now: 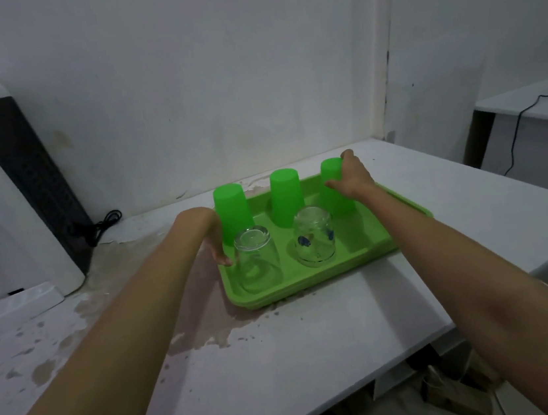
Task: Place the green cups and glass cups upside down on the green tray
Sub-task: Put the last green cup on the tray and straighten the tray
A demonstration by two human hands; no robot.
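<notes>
A green tray lies on the white counter. Three green cups stand upside down along its far side: left, middle, right. Two glass cups stand upside down in front of them: a plain one at the left and one with blue marks in the middle. My right hand is wrapped around the right green cup, which rests on the tray. My left hand sits at the tray's left edge beside the plain glass, fingers curled down on the rim.
A white and black water dispenser stands at the left with a black cable behind it. The counter is wet and stained around the tray. Its front edge drops off at the lower right. Another table stands at the far right.
</notes>
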